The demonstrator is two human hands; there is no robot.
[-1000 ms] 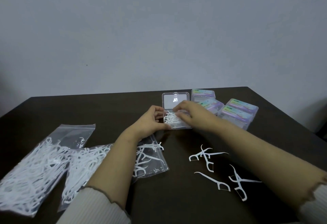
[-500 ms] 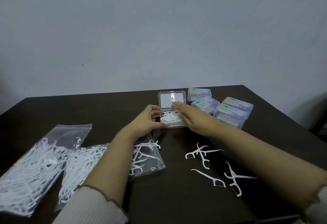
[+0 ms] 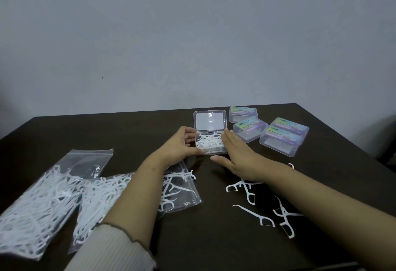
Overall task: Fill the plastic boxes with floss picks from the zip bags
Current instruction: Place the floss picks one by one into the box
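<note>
The left hand (image 3: 180, 146) gripped the open box (image 3: 211, 146) of light, tangle-prone picks (image 3: 209, 141), the right hand (image 3: 237, 155) lying flat beside; best held by its stiff walls.

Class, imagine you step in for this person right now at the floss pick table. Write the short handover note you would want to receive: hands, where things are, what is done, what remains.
Left hand: holds the left side of the open box, fingers curled round it.
Right hand: flat, fingers straight, against the box's right side, holding nothing.
The open box holds a heap of picks; its lid stands up.
Four closed boxes sit to the right; their contents are unclear.
Two zip bags at left hold many picks.
Loose picks lie near the right forearm.
Left: probably close this box, gather the loose picks, fill any empty boxes.
</note>
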